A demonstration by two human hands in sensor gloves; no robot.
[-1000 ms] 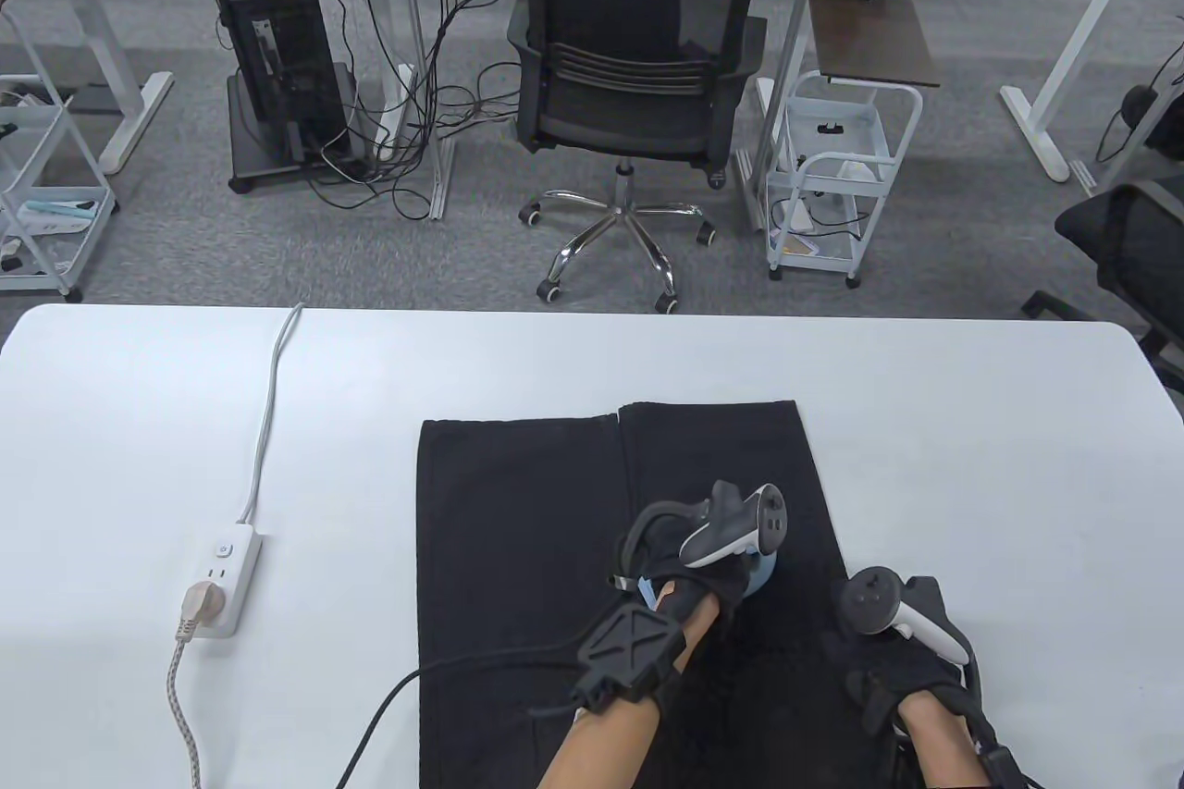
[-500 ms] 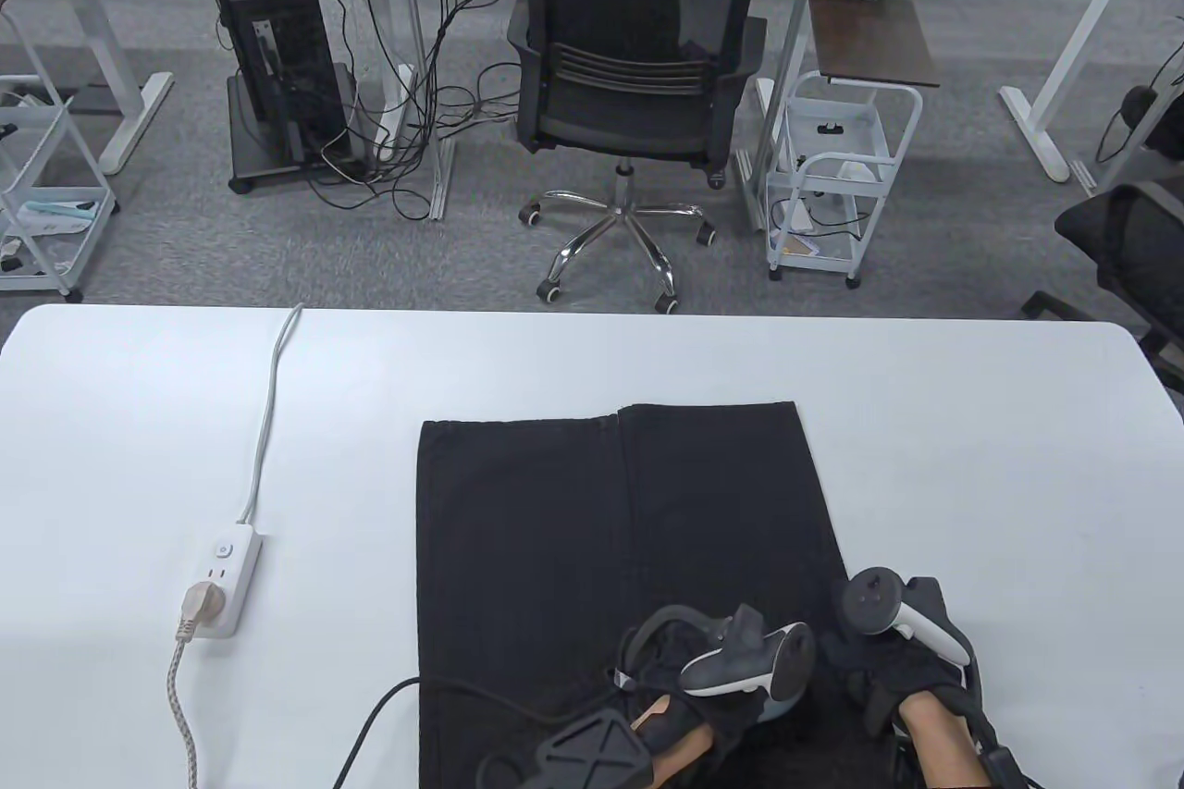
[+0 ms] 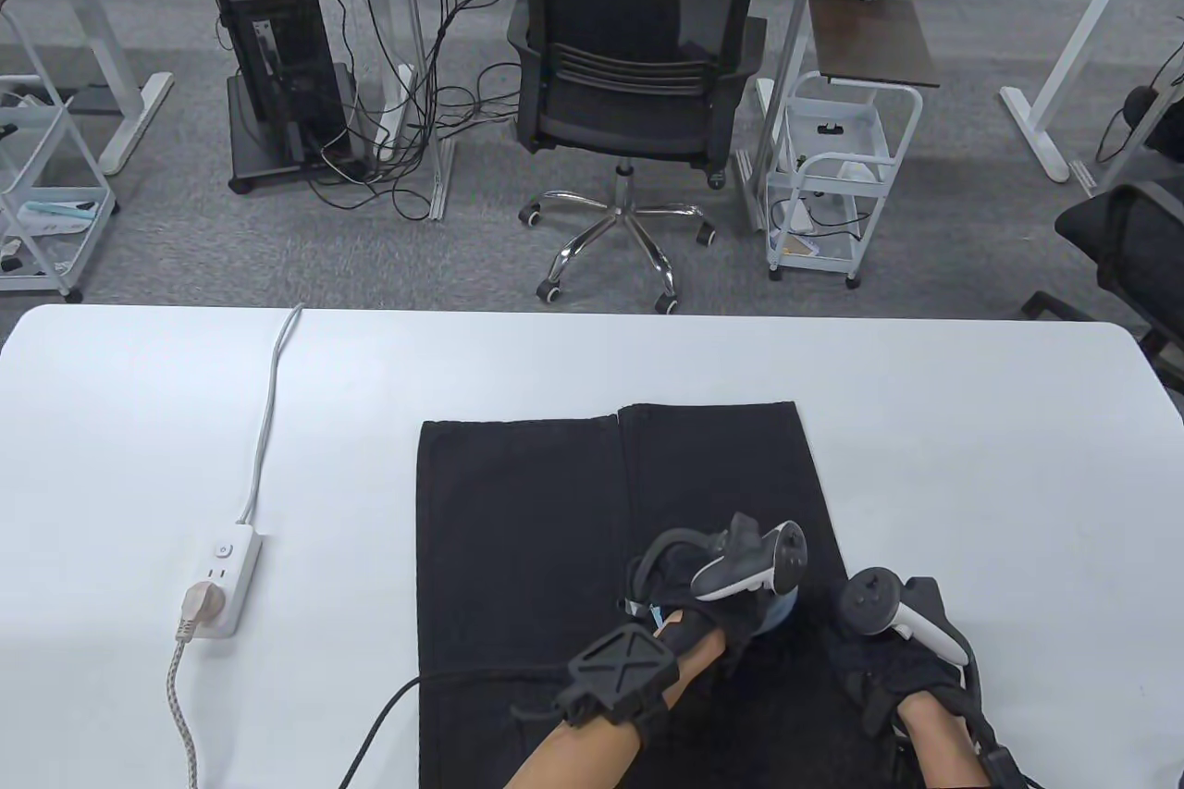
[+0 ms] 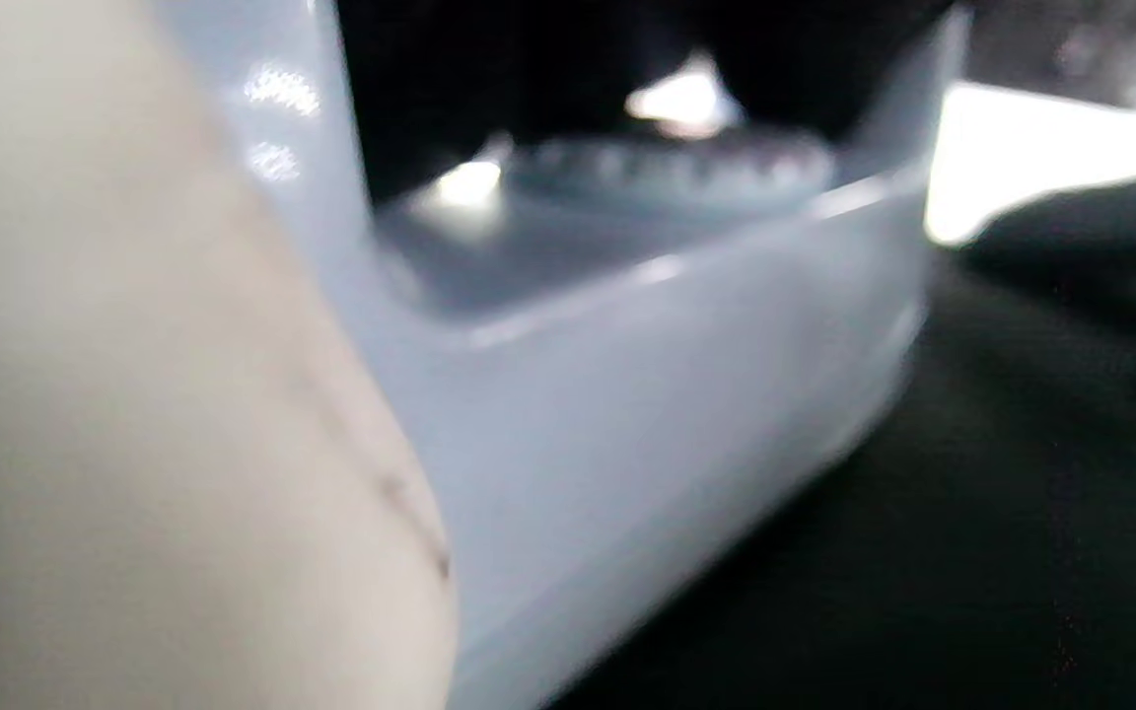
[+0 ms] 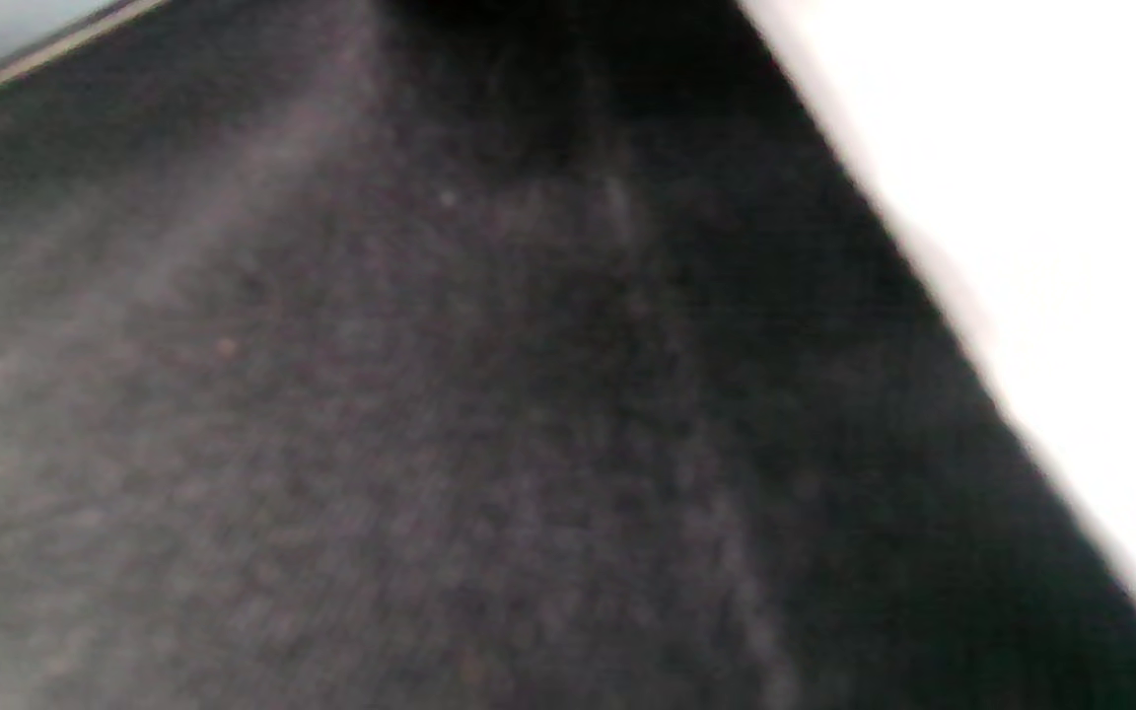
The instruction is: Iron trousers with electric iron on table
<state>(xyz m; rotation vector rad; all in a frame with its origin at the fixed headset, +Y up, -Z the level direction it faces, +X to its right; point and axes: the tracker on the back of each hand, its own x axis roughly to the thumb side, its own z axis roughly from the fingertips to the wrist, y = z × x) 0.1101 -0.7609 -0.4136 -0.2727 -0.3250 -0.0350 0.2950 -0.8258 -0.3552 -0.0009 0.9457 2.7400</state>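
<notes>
Starting at the 9 o'clock side of the white bench, there's a white power strip with a beige plug in it and a braided cord running off toward 6 o'clock. Black trousers lie flat in the middle of the bench, hems pointing to 12 o'clock.

The left hand sits on the right-hand trouser leg and grips the pale blue iron, fingers wrapped around the handle. From the left wrist view the iron is a blurry pale blue body sitting right on the dark cloth.

Just past it, toward 4 o'clock, the right hand rests on the trousers near their right edge. Can't tell how its fingers lie; the glove blends into the black fabric. Its wrist view only shows the fabric up close and bench beside it.
</notes>
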